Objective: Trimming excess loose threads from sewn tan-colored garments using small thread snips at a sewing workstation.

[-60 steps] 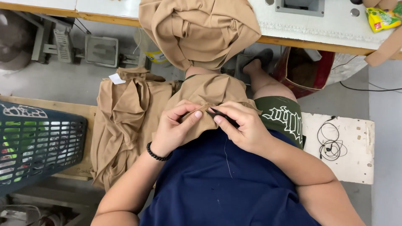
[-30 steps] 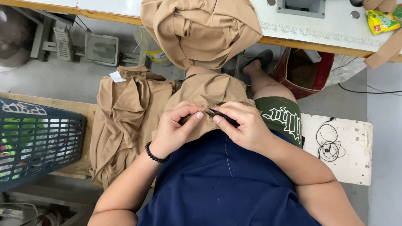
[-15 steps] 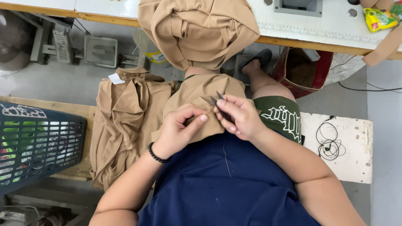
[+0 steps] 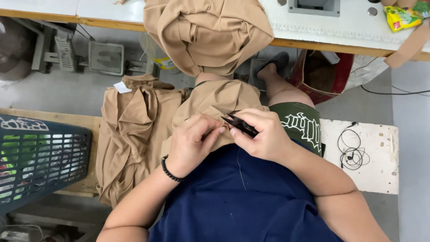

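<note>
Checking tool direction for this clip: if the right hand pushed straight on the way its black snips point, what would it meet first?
The right hand aims the black thread snips up-left. Their tips already sit at the tan garment on the lap, beside the left hand fingertips, so likely the fabric first; depth is unclear.

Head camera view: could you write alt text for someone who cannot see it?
Seen from above, a seated person's left hand pinches tan fabric on their lap while the right hand holds small black thread snips against it. More tan garments are piled on a wooden bench beside a blue plastic basket.
</note>
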